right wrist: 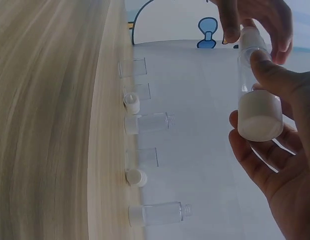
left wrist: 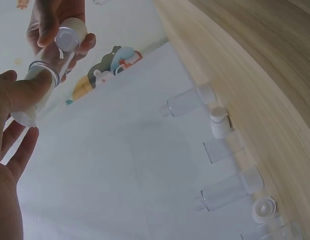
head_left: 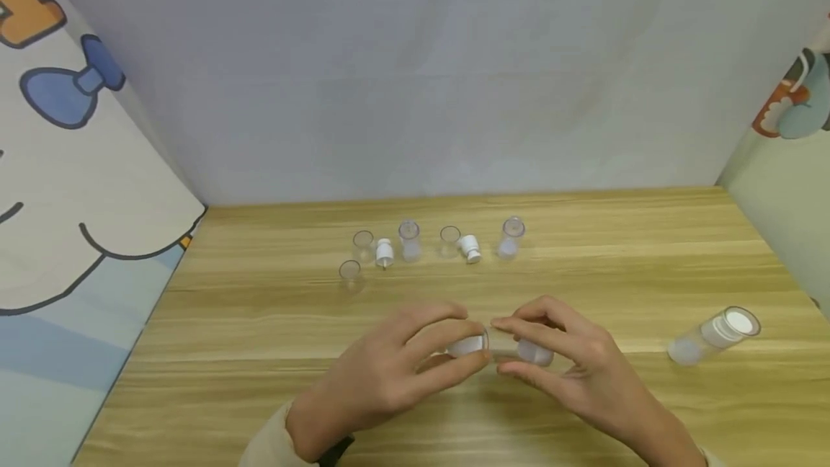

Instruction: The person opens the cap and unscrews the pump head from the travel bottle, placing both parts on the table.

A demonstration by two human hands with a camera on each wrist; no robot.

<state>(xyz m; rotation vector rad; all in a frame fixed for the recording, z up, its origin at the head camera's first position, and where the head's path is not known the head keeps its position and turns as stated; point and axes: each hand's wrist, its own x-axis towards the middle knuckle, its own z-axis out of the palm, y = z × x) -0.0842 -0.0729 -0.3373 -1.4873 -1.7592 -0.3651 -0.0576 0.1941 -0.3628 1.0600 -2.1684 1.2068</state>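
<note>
Low over the table, both hands hold a clear pump bottle with a white base [right wrist: 259, 117], lying nearly level. My right hand [head_left: 577, 352] grips its body near the base, thumb on one side and fingers on the other. My left hand [head_left: 402, 362] pinches the opposite end, where a clear cap [left wrist: 44, 65] surrounds a white pump top [head_left: 468, 345]. The cap's rim faces the right hand. In the right wrist view the bottle's clear body [right wrist: 245, 77] runs between the hands. The left fingers partly hide how the cap sits on the bottle.
Toward the back of the table [head_left: 259, 272] stand two clear bottles [head_left: 410, 242] [head_left: 510, 240], several clear caps [head_left: 363, 245] and two white pump tops [head_left: 385, 254] [head_left: 470, 248]. A capped bottle [head_left: 710, 337] stands at the right. Behind is a pale wall [head_left: 415, 92].
</note>
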